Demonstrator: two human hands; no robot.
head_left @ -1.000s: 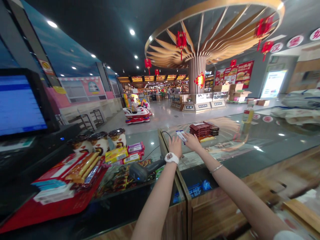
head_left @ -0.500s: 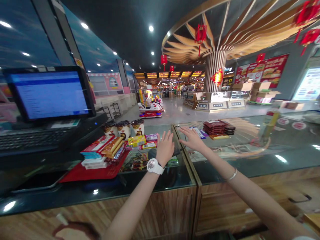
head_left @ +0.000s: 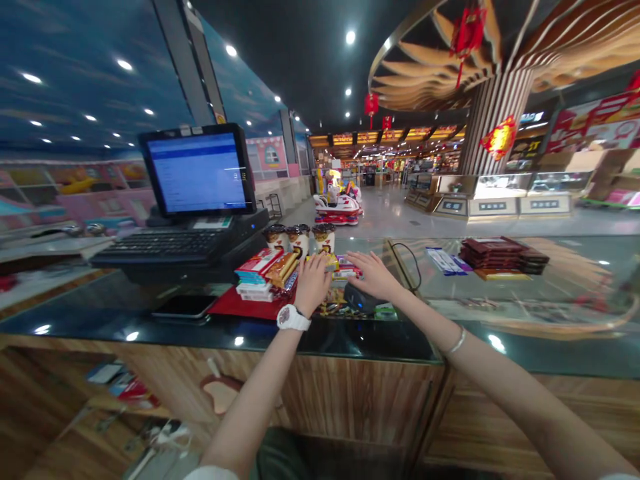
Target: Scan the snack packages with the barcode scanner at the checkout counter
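My left hand [head_left: 313, 285], a white watch [head_left: 293, 318] at its wrist, is spread with fingers forward over the snacks, beside the yellow packet [head_left: 330, 262]. Fingers apart, my right hand [head_left: 373, 275] hovers by the packets, just above a dark scanner-like device [head_left: 361, 298] with a small blue light. Whether either hand touches the packets I cannot tell. Left of my left hand, snack boxes [head_left: 257, 267] and a golden biscuit pack [head_left: 282, 269] are piled on a red sheet [head_left: 245, 307]. Several lidded cups [head_left: 324, 238] stand behind.
A monitor [head_left: 197, 170] and black keyboard [head_left: 160, 245] stand at left, a phone [head_left: 185, 306] before them. Stacked brown packets [head_left: 493, 255] and blue-white sachets [head_left: 447, 261] lie on the glass counter [head_left: 450, 303] at right. A black cable [head_left: 414, 263] loops near the counter joint.
The view has turned left, so the counter items appear further right. My right hand has moved left from the counter joint to over the snack packets; my left hand is nearer the piled boxes.
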